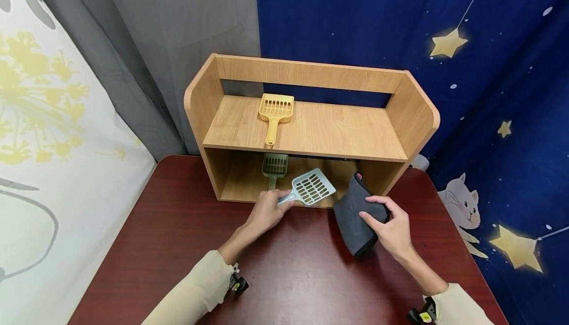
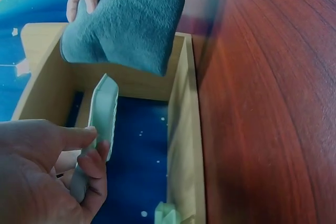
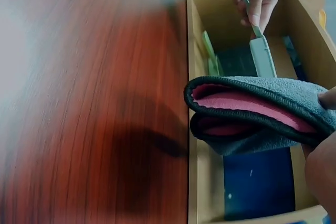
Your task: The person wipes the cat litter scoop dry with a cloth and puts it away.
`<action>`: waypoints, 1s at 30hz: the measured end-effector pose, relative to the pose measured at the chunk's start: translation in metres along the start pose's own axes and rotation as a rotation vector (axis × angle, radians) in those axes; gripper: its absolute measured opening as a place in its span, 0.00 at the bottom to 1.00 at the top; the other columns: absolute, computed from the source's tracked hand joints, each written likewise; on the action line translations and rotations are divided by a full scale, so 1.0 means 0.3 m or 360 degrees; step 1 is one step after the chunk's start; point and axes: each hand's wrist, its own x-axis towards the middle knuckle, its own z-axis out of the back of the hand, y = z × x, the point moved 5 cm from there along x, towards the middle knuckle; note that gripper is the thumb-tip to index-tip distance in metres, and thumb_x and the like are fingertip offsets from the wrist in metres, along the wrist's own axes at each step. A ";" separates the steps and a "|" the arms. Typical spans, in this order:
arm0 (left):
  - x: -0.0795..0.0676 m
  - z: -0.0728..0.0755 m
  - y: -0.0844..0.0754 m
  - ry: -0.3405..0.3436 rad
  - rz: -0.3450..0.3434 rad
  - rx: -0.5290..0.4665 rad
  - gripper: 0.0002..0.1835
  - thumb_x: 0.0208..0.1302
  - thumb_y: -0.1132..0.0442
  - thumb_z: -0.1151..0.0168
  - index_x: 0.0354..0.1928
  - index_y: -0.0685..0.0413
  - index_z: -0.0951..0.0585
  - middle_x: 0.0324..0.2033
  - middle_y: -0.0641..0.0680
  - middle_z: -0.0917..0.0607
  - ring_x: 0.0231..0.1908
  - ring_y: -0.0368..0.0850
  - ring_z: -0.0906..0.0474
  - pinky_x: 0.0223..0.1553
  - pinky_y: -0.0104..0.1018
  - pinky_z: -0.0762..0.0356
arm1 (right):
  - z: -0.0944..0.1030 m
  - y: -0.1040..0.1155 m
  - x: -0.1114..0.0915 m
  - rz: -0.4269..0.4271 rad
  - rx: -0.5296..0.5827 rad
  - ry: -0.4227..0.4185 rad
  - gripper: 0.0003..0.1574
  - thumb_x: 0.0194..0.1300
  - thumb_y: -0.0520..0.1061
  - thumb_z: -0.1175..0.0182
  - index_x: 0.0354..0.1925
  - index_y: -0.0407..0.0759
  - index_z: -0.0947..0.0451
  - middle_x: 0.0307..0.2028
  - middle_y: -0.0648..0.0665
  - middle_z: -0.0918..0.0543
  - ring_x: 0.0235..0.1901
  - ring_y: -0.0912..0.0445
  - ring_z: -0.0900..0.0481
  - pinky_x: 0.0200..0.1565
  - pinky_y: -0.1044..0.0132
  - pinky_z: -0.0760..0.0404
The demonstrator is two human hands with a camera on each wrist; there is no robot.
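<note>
My left hand [image 1: 269,210] grips the handle of a light blue litter scoop [image 1: 313,186], its slotted head tilted in front of the lower shelf. The left wrist view shows that scoop [image 2: 105,106] edge-on between thumb and fingers. On the right, my right hand [image 1: 394,227] holds a folded grey cloth [image 1: 355,211] with thumb and fingers. Dark edging and a pink inner side of the cloth [image 3: 252,103] show in the right wrist view. Scoop and cloth are close together but apart in the head view. A green litter scoop [image 1: 275,165] lies on the lower shelf, left of the blue one.
A two-level wooden shelf [image 1: 311,153] stands at the back of the dark red table [image 1: 178,246]. On its upper board lies a yellow litter scoop [image 1: 276,110], handle forward. Behind hang grey and star-patterned blue curtains [image 1: 338,19].
</note>
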 end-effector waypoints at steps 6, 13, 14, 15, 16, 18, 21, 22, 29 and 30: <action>0.030 -0.062 0.031 0.0006 0.0048 -0.0021 0.19 0.61 0.63 0.31 0.54 0.62 0.17 0.42 0.57 0.12 0.30 0.41 0.23 0.30 0.33 0.26 | 0.064 -0.015 -0.011 0.0013 -0.0101 0.0042 0.24 0.49 0.28 0.28 0.47 0.33 0.19 0.43 0.37 0.18 0.35 0.58 0.17 0.33 0.70 0.18; 0.060 -0.131 0.061 0.0013 0.0136 -0.0053 0.19 0.61 0.64 0.33 0.54 0.64 0.18 0.41 0.59 0.13 0.28 0.41 0.24 0.29 0.32 0.26 | 0.143 -0.060 -0.028 -0.0005 -0.0198 0.0100 0.25 0.49 0.29 0.27 0.48 0.34 0.20 0.43 0.42 0.18 0.34 0.59 0.17 0.32 0.70 0.18; 0.063 -0.141 0.067 0.0017 0.0151 -0.0057 0.19 0.62 0.64 0.33 0.54 0.64 0.18 0.41 0.59 0.13 0.28 0.41 0.23 0.29 0.32 0.25 | 0.157 -0.076 -0.031 -0.0004 -0.0204 0.0112 0.25 0.50 0.29 0.27 0.48 0.35 0.20 0.43 0.43 0.18 0.33 0.59 0.17 0.31 0.69 0.18; 0.066 -0.149 0.071 0.0016 0.0157 -0.0057 0.19 0.62 0.64 0.33 0.54 0.64 0.18 0.41 0.59 0.13 0.28 0.41 0.23 0.30 0.33 0.25 | 0.171 -0.090 -0.034 -0.0002 -0.0219 0.0123 0.25 0.50 0.29 0.27 0.49 0.35 0.20 0.43 0.45 0.18 0.33 0.59 0.17 0.31 0.69 0.18; 0.068 -0.156 0.077 0.0014 0.0166 -0.0059 0.19 0.62 0.64 0.33 0.54 0.64 0.18 0.41 0.59 0.13 0.29 0.41 0.23 0.30 0.33 0.25 | 0.186 -0.106 -0.036 -0.0001 -0.0241 0.0132 0.26 0.50 0.30 0.27 0.49 0.36 0.20 0.43 0.46 0.18 0.33 0.59 0.17 0.31 0.69 0.18; 0.073 -0.170 0.087 0.0012 0.0188 -0.0075 0.19 0.62 0.65 0.33 0.55 0.64 0.18 0.42 0.60 0.13 0.27 0.41 0.23 0.30 0.34 0.24 | 0.217 -0.138 -0.039 0.0000 -0.0277 0.0140 0.26 0.50 0.31 0.27 0.49 0.38 0.20 0.43 0.49 0.18 0.33 0.60 0.17 0.30 0.69 0.18; 0.080 -0.185 0.097 -0.0012 0.0194 -0.0082 0.19 0.62 0.66 0.34 0.55 0.65 0.19 0.42 0.62 0.13 0.26 0.41 0.23 0.28 0.34 0.24 | 0.259 -0.162 -0.040 0.0021 -0.0331 0.0135 0.26 0.50 0.31 0.26 0.49 0.38 0.19 0.43 0.51 0.18 0.33 0.61 0.18 0.30 0.70 0.19; 0.081 -0.189 0.099 -0.0019 0.0199 -0.0086 0.20 0.62 0.66 0.34 0.55 0.65 0.19 0.42 0.62 0.13 0.25 0.41 0.23 0.28 0.34 0.24 | 0.272 -0.168 -0.041 0.0025 -0.0350 0.0131 0.26 0.50 0.31 0.26 0.49 0.39 0.19 0.43 0.51 0.18 0.33 0.62 0.18 0.30 0.71 0.19; 0.094 -0.215 0.120 -0.0060 0.0251 -0.0070 0.20 0.63 0.66 0.35 0.57 0.64 0.20 0.42 0.62 0.13 0.28 0.43 0.22 0.31 0.37 0.22 | 0.342 -0.201 -0.053 -0.0018 -0.0442 0.0060 0.26 0.48 0.28 0.27 0.48 0.35 0.19 0.44 0.52 0.18 0.34 0.64 0.19 0.31 0.74 0.21; 0.096 -0.220 0.123 -0.0062 0.0262 -0.0078 0.20 0.63 0.66 0.35 0.57 0.65 0.20 0.42 0.62 0.13 0.28 0.44 0.22 0.31 0.38 0.22 | 0.348 -0.195 -0.053 -0.0016 -0.0451 0.0047 0.26 0.48 0.28 0.27 0.48 0.35 0.19 0.44 0.50 0.18 0.34 0.64 0.19 0.31 0.75 0.21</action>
